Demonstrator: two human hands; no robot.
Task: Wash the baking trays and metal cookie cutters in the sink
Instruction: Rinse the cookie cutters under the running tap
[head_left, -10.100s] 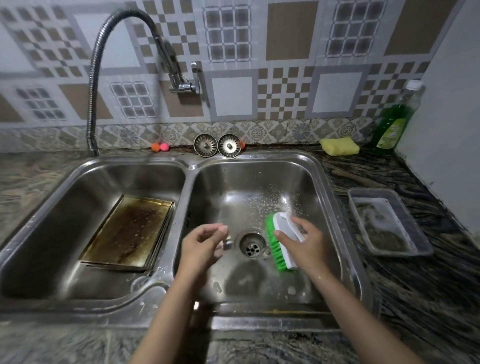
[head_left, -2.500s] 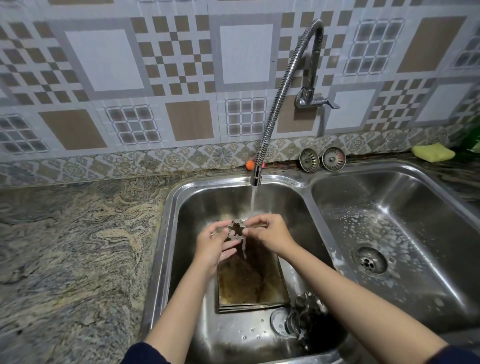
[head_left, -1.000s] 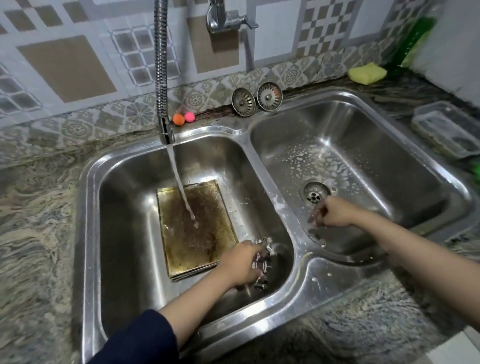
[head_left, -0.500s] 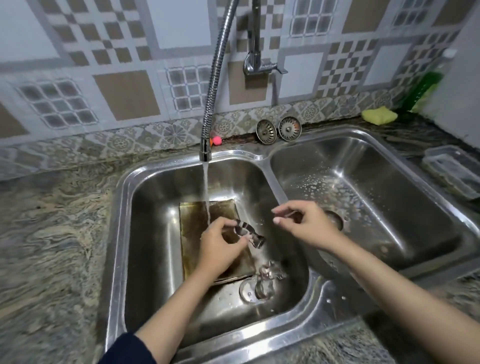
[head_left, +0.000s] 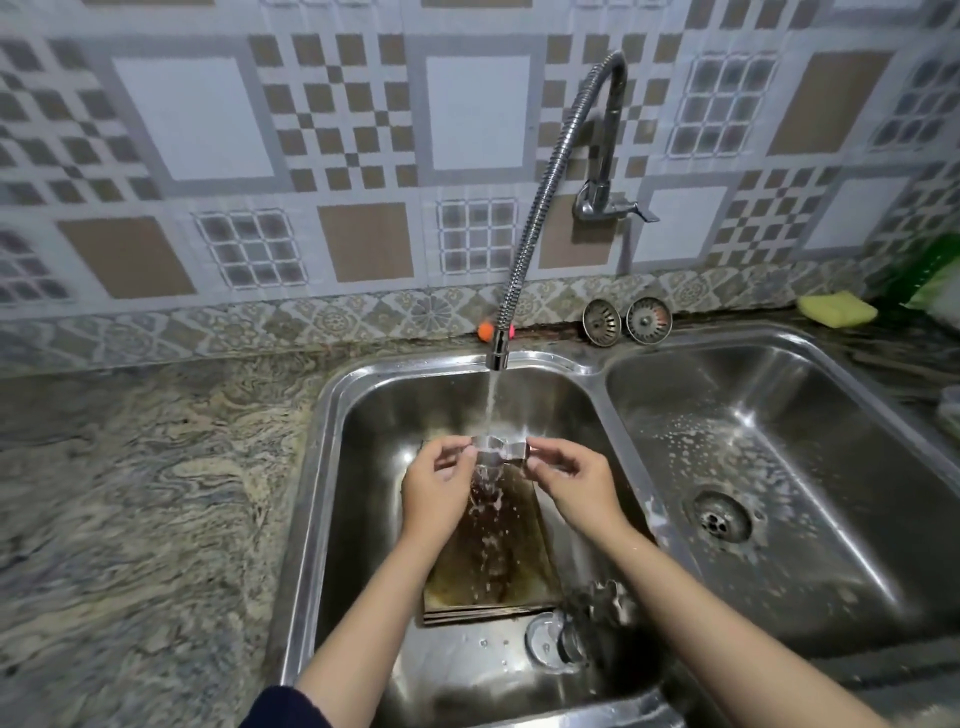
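Note:
A small metal cookie cutter (head_left: 497, 450) is held under the running water of the flexible tap (head_left: 540, 208). My left hand (head_left: 436, 486) pinches its left end and my right hand (head_left: 574, 480) pinches its right end. Below them a stack of browned, greasy baking trays (head_left: 493, 561) lies flat on the floor of the left sink basin (head_left: 358, 519); water splashes onto it. Several other metal cookie cutters (head_left: 602, 605) lie in a heap near the basin's front right corner, partly hidden by my right forearm.
The right sink basin (head_left: 831, 467) holds soap foam around its drain (head_left: 719, 519). Two strainer plugs (head_left: 626, 322) lean on the back ledge. A yellow sponge (head_left: 836, 309) and a green soap bottle (head_left: 930, 275) sit at the far right. Marbled counter (head_left: 145, 493) spreads to the left.
My left hand lifted a cutter from the heap and raised it under the stream. My right hand came over from the right basin and took its other end.

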